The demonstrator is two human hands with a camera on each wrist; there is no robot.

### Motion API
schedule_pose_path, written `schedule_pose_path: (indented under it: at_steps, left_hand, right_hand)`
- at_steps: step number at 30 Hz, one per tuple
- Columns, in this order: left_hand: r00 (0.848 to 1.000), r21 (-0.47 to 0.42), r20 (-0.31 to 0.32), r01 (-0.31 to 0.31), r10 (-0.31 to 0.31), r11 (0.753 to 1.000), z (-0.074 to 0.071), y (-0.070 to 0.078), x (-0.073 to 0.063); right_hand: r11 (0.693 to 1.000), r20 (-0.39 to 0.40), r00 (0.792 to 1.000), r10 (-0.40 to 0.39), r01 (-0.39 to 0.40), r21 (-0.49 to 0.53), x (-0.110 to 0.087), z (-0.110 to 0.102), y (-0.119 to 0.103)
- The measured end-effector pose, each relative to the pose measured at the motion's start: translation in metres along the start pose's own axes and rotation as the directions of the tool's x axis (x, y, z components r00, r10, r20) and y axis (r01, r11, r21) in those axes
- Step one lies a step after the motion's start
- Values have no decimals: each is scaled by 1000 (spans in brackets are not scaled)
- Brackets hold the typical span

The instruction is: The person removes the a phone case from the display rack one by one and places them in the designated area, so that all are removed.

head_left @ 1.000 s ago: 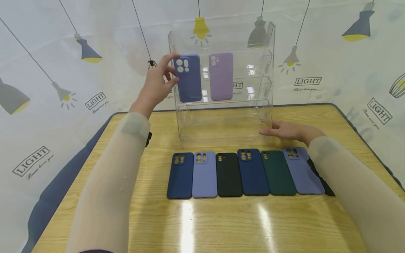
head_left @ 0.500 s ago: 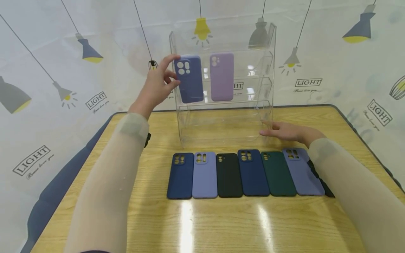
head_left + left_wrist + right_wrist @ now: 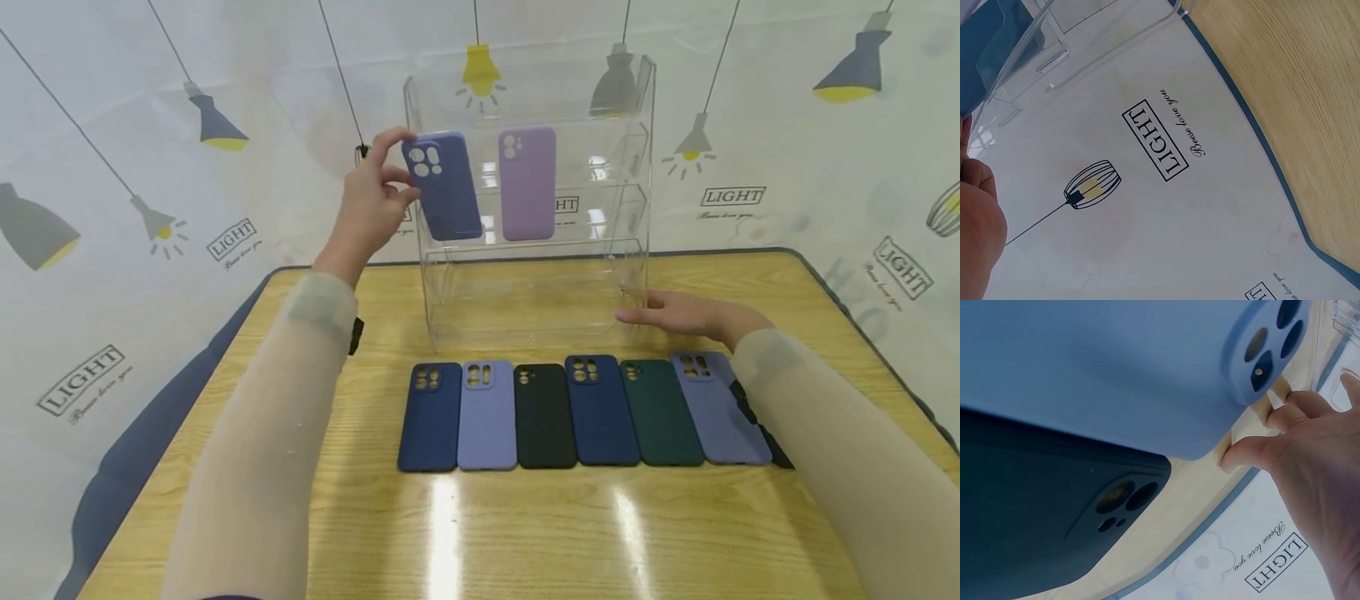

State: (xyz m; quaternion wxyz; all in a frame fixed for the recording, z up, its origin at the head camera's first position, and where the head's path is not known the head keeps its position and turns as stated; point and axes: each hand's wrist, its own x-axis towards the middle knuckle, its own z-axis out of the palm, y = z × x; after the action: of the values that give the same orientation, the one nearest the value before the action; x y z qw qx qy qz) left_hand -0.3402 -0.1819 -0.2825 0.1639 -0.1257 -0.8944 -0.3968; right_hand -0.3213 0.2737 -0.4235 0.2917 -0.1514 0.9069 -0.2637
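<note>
In the head view my left hand [image 3: 372,196] pinches a blue phone case [image 3: 450,187] by its upper left edge. The case leans, top to the left, in front of an upper tier of a clear acrylic display rack [image 3: 536,337]. A lilac phone case [image 3: 527,183] stands upright on the same tier, just right of it. My right hand [image 3: 690,312] lies low at the rack's right side, its fingers loosely extended at the side panel. In the left wrist view only part of the left hand [image 3: 979,225] shows, at the blue case's edge.
Several phone cases lie in a row before the rack: navy [image 3: 429,425], periwinkle [image 3: 487,425], black [image 3: 545,425], another navy [image 3: 603,421], dark green [image 3: 663,421] and a periwinkle one [image 3: 723,417] partly under the right forearm. A patterned backdrop [image 3: 300,100] surrounds the wooden table [image 3: 525,542].
The blue case's top has tilted to the left with my left hand, while its lower end stays near the rack's tier. My right hand has not moved.
</note>
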Motion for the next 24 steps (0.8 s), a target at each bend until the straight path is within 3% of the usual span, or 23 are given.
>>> schedule_pose_path:
  at_steps: [4,7,9,12,16,19,21,24]
  left_hand:
    - [993,-76,-113,-35,26,997,-8,1,-1]
    - [978,-206,-208,-63,20,977,-21,4,-2]
    - [966,-313,-260,-78,-6,947,-31,6,-4]
    - [949,-464,-310,-102,-54,880,-47,9,-11]
    - [941,-565,-322,-103,-104,819,-69,7,-25]
    - [950,-568,-275,-33,-151,823,-84,-3,-39]
    - [956,-513,-225,46,-186,857,-93,-15,-52]
    - [960,-349,-126,192,-249,917,-101,-36,-72]
  right_hand:
    - [1000,6,1000,-6,6,7,-1,1,-1]
    - [1000,4,1000,0,0,10,-1,1,-2]
    - [1000,1,1000,2,-2,13,-2,1,-2]
    - [1000,4,1000,-1,1,14,-2,0,-1]
    - [1000,6,1000,-7,7,9,-1,0,-1]
    - [1000,-4,1000,-14,14,13,0,1,0]
    - [1000,-10,1000,-26,26,18,1,4,0]
    - [999,-26,999,-40,41,23,0,4,2]
